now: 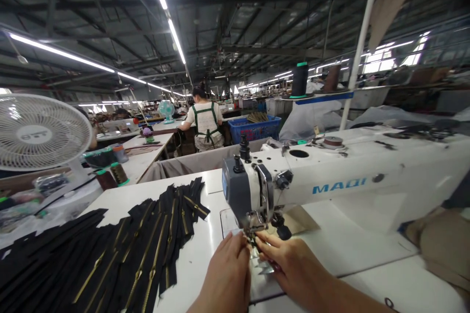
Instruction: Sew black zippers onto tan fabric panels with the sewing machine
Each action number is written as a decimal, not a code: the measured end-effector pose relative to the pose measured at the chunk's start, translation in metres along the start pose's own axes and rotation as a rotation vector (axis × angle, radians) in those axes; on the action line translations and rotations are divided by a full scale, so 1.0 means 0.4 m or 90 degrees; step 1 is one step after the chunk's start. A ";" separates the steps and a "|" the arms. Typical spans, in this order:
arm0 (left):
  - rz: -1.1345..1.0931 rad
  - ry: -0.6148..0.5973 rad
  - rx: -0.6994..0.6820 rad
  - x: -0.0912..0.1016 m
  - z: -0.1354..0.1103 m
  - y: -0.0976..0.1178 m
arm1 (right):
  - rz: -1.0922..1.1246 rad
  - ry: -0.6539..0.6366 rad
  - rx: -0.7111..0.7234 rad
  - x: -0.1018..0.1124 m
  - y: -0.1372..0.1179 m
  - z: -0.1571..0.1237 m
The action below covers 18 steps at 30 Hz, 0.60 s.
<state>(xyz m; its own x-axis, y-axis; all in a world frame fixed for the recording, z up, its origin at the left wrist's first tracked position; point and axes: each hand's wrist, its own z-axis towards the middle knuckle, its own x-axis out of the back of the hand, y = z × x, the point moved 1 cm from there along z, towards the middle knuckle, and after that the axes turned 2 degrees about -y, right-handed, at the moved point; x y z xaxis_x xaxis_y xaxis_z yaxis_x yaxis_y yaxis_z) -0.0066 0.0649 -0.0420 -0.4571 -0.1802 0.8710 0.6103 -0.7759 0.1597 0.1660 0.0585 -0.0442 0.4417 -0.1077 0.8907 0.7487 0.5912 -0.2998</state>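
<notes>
A white sewing machine [341, 181] stands before me, and both my hands meet at its presser foot. My left hand [229, 269] lies just left of the foot, its fingers bent and close together. From the right, my right hand [293, 259] reaches in with its fingertips pressed down beside the needle area. A small dark piece shows between the fingertips, too covered to name. Behind the foot a flat tan piece of material [299, 220] lies on the machine bed. To the left spreads a pile of black zippers [147, 244] with gold-coloured teeth.
At the left stands a white fan [40, 132] with thread spools [119, 173] beside it. Further off, a person [206, 120] sits at another table near a blue basket [253, 129]. A spool stand [323, 97] rises behind the machine; tan material [444, 244] sits at the right.
</notes>
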 end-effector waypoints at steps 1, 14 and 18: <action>0.006 0.012 -0.006 -0.006 -0.002 -0.005 | -0.002 0.007 0.007 -0.001 0.002 0.001; 0.020 0.031 0.094 0.036 -0.016 0.049 | -0.330 0.049 -0.077 0.003 -0.001 -0.168; 0.033 -0.025 0.095 0.038 -0.008 0.060 | -0.305 0.160 -0.024 -0.091 -0.108 -0.277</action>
<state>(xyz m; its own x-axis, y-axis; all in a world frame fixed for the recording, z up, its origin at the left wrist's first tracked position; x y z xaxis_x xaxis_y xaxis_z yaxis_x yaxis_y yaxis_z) -0.0010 0.0418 -0.0264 -0.3982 -0.1922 0.8970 0.7236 -0.6668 0.1784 0.1722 -0.0518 -0.1016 0.1483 -0.5484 0.8230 0.9104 0.4008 0.1030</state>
